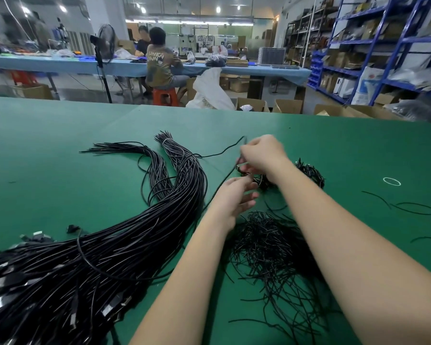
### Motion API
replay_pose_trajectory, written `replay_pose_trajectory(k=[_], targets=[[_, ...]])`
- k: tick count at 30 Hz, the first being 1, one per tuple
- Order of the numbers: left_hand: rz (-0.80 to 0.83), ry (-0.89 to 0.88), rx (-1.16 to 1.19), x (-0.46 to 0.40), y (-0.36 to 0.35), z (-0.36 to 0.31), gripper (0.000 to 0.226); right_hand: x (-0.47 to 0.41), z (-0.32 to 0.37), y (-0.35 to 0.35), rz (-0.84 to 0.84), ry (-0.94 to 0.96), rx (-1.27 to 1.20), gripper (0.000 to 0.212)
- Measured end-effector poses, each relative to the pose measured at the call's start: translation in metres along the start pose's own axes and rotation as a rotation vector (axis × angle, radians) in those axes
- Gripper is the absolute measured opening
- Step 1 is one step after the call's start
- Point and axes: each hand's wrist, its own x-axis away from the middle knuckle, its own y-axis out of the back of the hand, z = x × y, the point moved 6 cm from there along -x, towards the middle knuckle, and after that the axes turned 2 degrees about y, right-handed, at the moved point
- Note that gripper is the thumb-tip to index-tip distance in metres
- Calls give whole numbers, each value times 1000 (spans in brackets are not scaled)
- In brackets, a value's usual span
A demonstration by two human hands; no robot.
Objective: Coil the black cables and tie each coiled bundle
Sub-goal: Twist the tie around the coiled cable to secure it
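A thick bundle of long black cables sweeps across the green table from the lower left to the upper middle, tied at its far end with a white band. My right hand pinches a single black cable whose free end trails left and up. My left hand sits just below it, fingers partly curled around the same cable. A heap of short black tie wires lies under my forearms. Finished coiled bundles lie behind my right wrist, partly hidden.
A white rubber band and a few loose tie wires lie at the right. Cardboard boxes line the table's far edge. Beyond, two persons sit at a blue bench, with a standing fan and blue shelving.
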Motion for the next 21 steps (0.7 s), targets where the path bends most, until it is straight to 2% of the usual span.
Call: replay_pose_trajectory(k=[3,6,8,10,14,15,17,19,21], targets=[[44,-40,-37,3,-3,-4,34,-9,-33,30,-97,-120,-296,20],[35,-113,24,5,-5,-16,37,-5,-59,56,-173,-134,-398,23],[18,-121,81,4,-3,-20,46,4,-74,70,-185,-100,-354,23],[33,-115,110,3,-3,-19,53,16,-89,85,-213,-64,-292,15],[111,-79,174,3,-12,-15,56,48,-119,125,-385,-67,-287,7],[117,-78,181,2,-14,-14,56,55,-124,134,-418,-79,-218,8],[131,-93,159,2,-17,-12,56,65,-127,146,-421,-97,127,14],[174,-95,130,2,-23,-10,55,72,-115,137,-326,-49,516,22],[221,-91,78,4,-31,-7,55,77,-96,110,-171,134,628,24]])
